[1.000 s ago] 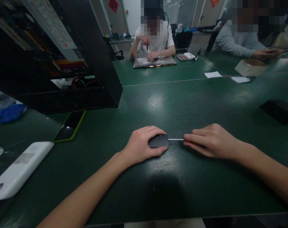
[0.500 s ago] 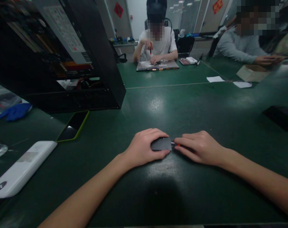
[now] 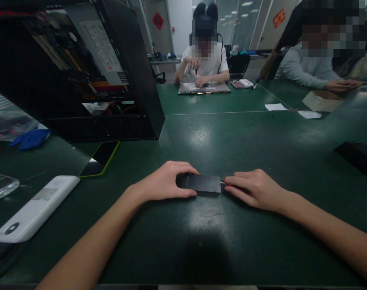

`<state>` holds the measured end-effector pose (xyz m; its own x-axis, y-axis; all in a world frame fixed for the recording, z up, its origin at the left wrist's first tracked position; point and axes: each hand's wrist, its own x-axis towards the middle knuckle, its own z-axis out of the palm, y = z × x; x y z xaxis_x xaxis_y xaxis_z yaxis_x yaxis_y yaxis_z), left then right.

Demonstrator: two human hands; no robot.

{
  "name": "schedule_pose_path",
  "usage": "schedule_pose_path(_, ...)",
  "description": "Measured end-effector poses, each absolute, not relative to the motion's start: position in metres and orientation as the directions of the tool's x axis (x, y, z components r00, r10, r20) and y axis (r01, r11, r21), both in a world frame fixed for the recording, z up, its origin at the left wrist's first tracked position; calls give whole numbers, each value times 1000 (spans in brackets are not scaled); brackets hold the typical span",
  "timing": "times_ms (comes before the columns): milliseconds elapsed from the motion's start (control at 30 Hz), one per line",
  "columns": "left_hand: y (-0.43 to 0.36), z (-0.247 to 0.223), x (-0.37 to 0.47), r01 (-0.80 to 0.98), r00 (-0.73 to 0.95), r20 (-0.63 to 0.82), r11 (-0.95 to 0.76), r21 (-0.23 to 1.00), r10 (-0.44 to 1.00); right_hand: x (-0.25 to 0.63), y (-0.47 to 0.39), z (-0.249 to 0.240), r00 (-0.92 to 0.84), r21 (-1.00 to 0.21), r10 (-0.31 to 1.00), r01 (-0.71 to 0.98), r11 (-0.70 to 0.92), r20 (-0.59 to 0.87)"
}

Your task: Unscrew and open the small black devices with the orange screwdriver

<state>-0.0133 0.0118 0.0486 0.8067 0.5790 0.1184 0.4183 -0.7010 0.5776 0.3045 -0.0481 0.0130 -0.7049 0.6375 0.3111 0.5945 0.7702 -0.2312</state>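
— Start at the left. What has the left hand got?

— Its grip is curled over the left end of the slab, a flat dark piece lying on the green worktop. Fingers over the far edge, thumb along the near edge, so it pinches the slab across its width and pins it down.

— And the slab's long axis?

— Straight across, left to right, from one grip to the other. From the left grip the free part of the slab runs off to the right.

— Then the right hand?

— Just beyond the slab's right end. Its grip is closed round a thin tool; only a short bit of metal and a spot of red show between the fingertips and the slab. The tip meets the slab's right edge, in line with the long axis. Whether it goes in or only touches I cannot tell.

— Which hand is nearer the slab?

— The left is on it. The right reaches it only through the tool.

— Anything else close?

— A phone with a green rim, well off to the left of the left grip and farther away.
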Motion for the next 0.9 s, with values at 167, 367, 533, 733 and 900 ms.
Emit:
schedule_pose_path(167, 12, 46, -14, 383, 805, 152, -698, 605, 574, 301, -47, 15, -695, -262, 647, 592, 762, 314)
schedule_pose_path(367, 10, 47, -15, 401, 785, 155, -682, 611, 600, 296, -46, 17, -705, -223, 640, 600, 768, 305)
schedule_pose_path(533, 7, 50, -16, 432, 770, 184, -711, 555, 611, 298, -47, 15, -715, -179, 629, 606, 775, 305)
schedule_pose_path(733, 7, 46, -15, 429, 775, 196, -728, 534, 601, 298, -47, 15, -730, -112, 597, 598, 794, 331)
schedule_pose_path(900, 8, 47, -15, 426, 774, 197, -725, 541, 602, 302, -47, 16, -736, -92, 583, 591, 801, 345)
